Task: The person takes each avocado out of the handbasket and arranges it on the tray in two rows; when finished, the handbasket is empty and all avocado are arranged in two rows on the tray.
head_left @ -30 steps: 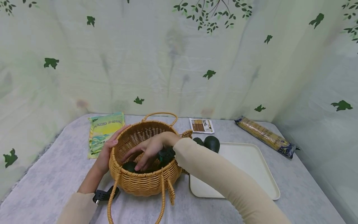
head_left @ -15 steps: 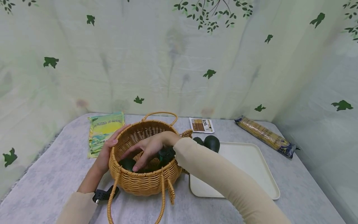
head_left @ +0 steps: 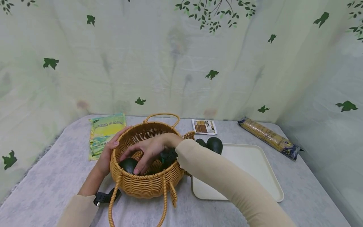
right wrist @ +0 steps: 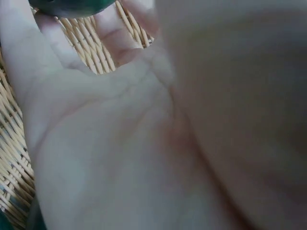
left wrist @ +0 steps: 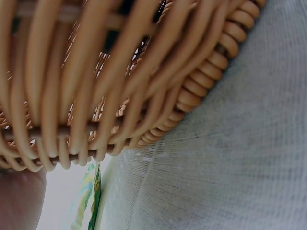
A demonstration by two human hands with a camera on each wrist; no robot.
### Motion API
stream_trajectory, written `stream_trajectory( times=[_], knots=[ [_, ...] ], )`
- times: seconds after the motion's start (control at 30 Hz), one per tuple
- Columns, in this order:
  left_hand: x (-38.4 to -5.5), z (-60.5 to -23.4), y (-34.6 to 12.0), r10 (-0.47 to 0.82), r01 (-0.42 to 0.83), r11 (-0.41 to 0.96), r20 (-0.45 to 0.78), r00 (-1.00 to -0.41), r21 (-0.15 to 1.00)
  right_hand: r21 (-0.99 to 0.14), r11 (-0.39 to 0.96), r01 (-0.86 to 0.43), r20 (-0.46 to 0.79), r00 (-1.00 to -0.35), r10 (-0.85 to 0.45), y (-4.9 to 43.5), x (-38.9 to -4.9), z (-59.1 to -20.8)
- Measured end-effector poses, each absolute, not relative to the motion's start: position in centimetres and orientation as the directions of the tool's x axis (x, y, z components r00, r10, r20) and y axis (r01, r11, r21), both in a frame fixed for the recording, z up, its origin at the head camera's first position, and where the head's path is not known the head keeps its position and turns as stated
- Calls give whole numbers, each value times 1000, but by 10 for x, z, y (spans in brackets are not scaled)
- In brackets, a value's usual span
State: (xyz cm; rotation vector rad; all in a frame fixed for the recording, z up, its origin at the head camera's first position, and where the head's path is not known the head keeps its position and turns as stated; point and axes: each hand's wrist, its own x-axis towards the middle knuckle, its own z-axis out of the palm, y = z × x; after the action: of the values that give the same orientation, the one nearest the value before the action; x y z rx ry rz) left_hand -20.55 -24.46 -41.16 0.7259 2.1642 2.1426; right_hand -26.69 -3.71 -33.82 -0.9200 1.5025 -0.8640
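Observation:
A wicker basket (head_left: 147, 186) stands on the cloth, tilted so its inside shows. My left hand (head_left: 109, 151) holds its left side, with the thumb at the rim and the fingers along the outer wall. Inside, my right hand (head_left: 150, 149) grips a dark green avocado (head_left: 128, 165) near the front left wall, its thumb on the near side and its fingers beyond. The right wrist view catches the underside of that avocado (right wrist: 74, 5) at the fingertips. More dark green shows low in the basket, mostly hidden by the hand and the front rim.
Right of the basket lies a white tray (head_left: 252, 170), with two avocados (head_left: 214, 145) at its back left corner. A yellow-green packet (head_left: 107, 132) lies at the left, a small white-brown packet (head_left: 204, 127) at the back, and a long noodle pack (head_left: 267, 137) at the back right.
The avocado under my right hand has shifted slightly left and up, and more of it shows. The fingers have moved round it. My left hand and the basket stay put.

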Motion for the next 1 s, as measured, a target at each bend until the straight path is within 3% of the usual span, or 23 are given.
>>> stream_trajectory(
  times=[0.57,1.0],
  knots=[
    [-206,-413,-248,341,315,-63,317,-885,947,-915,401,-33,-398,-74,-914,-41,-264,-337],
    [-205,-411,-247,373,323,-98,336,-865,941,-939,295,-178,-258,-203,-944,-23,-266,-314]
  ],
)
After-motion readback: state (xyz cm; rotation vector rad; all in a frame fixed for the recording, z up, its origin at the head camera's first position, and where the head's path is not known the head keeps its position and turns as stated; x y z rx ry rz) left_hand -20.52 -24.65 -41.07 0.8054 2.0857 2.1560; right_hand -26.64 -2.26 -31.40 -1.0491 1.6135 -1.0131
